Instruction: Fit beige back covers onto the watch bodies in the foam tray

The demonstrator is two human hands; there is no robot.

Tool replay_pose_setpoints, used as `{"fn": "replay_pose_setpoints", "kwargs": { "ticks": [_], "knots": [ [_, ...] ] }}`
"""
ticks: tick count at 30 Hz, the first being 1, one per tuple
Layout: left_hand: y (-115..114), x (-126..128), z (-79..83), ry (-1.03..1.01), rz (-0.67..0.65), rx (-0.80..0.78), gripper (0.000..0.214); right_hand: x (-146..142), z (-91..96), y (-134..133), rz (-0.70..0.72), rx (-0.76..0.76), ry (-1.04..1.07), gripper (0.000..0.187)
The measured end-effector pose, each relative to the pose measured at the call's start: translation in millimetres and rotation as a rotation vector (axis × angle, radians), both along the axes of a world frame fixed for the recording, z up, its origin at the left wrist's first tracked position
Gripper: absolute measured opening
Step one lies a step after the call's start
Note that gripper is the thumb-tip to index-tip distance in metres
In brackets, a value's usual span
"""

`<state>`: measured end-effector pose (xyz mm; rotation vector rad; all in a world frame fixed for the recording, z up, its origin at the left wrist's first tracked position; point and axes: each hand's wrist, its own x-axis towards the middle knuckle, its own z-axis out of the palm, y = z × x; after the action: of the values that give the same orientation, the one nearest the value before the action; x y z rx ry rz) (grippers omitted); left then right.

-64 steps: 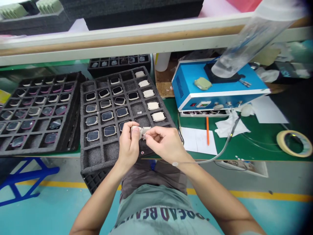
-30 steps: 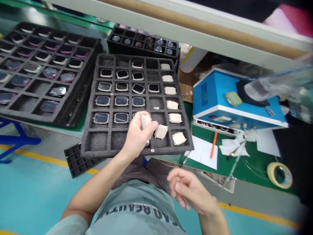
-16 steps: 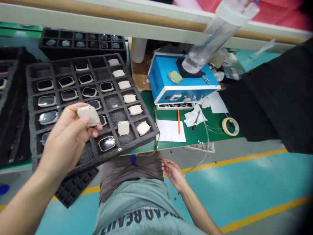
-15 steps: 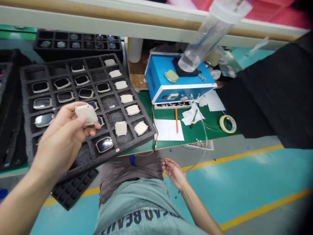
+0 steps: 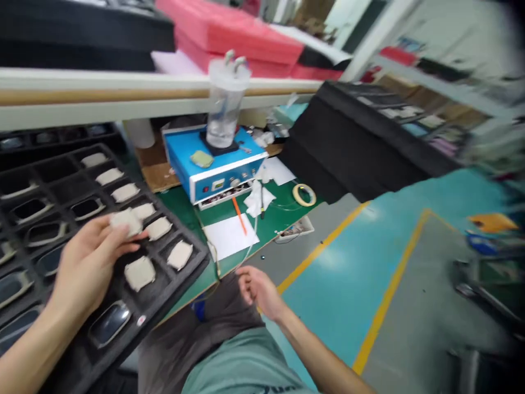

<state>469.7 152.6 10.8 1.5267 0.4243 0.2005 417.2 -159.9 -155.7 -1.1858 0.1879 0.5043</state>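
My left hand (image 5: 88, 260) is closed on a cream smartwatch case (image 5: 126, 221), thumb on its flat face and fingers beneath. It hovers over a black foam tray (image 5: 174, 293) with square compartments. In the tray's right column lie several cream pieces, such as a smartwatch case (image 5: 179, 255); another smartwatch case (image 5: 140, 272) sits just below the held one. Watches with dark glass, one of them a smartwatch (image 5: 110, 324) near the front edge, fill other compartments. My right hand (image 5: 260, 293) hangs before the bench edge, fingers loosely bent and apart, with nothing visible in it.
Behind the bench's green mat (image 5: 184, 219) stands a blue machine (image 5: 221, 169) carrying a clear cylinder (image 5: 223, 106). Near it lie white paper (image 5: 223, 238), an orange pen (image 5: 239, 216), a tape roll (image 5: 304, 195) and crumpled tissue (image 5: 258, 198). A shelf (image 5: 102, 104) crosses above. Black cloth (image 5: 328, 148) hangs at right.
The view has swung to the right, so the tray and machine appear further left. My left hand still holds the smartwatch case, now over the tray's right part. My right hand's fingers are slightly more bent.
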Motion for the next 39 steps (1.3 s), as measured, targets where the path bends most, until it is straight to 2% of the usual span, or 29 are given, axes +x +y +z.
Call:
{"fn": "replay_pose_setpoints", "kwargs": {
  "ticks": [2, 5, 10, 16, 22, 25, 28, 30, 32, 34, 36, 39],
  "knots": [
    [5.5, -1.7, -3.2, -0.01, 0.038, 0.064, 0.041, 4.1, 8.3, 17.7, 0.081, -0.016, -0.014, 0.061],
    [8.9, -3.2, -8.1, -0.049, 0.042, 0.11, 0.029, 10.1, 10.3, 35.8, 0.155, -0.068, -0.015, 0.063],
    [8.9, -8.3, -13.1, -0.076, 0.033, 0.125, 0.029, 9.6, 4.3, 44.5, 0.133, -0.152, 0.018, 0.068],
    [13.6, -9.1, -16.2, -0.06, 0.047, 0.086, 0.059, 8.8, 0.5, 52.0, 0.085, -0.201, 0.017, 0.073],
    [7.1, -11.6, -0.7, -0.009, 0.129, -0.025, 0.085, 8.9, 0.1, 61.8, 0.086, -0.198, 0.003, 0.07],
    [5.3, -13.9, 4.0, -0.004, 0.138, -0.02, 0.089, 2.0, 4.1, 55.6, 0.111, -0.181, 0.017, 0.068],
    [6.6, -15.4, 2.8, -0.012, 0.114, 0.016, 0.087, -7.8, 25.8, 37.2, 0.227, -0.086, 0.017, 0.062],
    [7.7, -15.8, 0.4, -0.021, 0.098, 0.056, 0.085, -6.5, 53.1, 27.1, 0.291, 0.024, -0.052, 0.056],
    [7.8, -16.0, -1.4, -0.021, 0.092, 0.113, 0.082, 7.2, 85.9, 29.0, 0.257, 0.124, -0.197, 0.051],
    [7.0, -16.1, -1.7, -0.016, 0.091, 0.156, 0.077, 33.7, 115.9, 47.6, 0.148, 0.185, -0.394, 0.044],
    [6.2, -16.3, -0.6, -0.024, 0.094, 0.161, 0.072, 66.9, 136.6, 81.3, 0.058, 0.178, -0.532, 0.037],
    [6.9, -16.1, 1.2, -0.049, 0.108, 0.135, 0.066, 110.6, 146.7, 142.8, -0.015, 0.2, -0.625, 0.044]
  ]
}}
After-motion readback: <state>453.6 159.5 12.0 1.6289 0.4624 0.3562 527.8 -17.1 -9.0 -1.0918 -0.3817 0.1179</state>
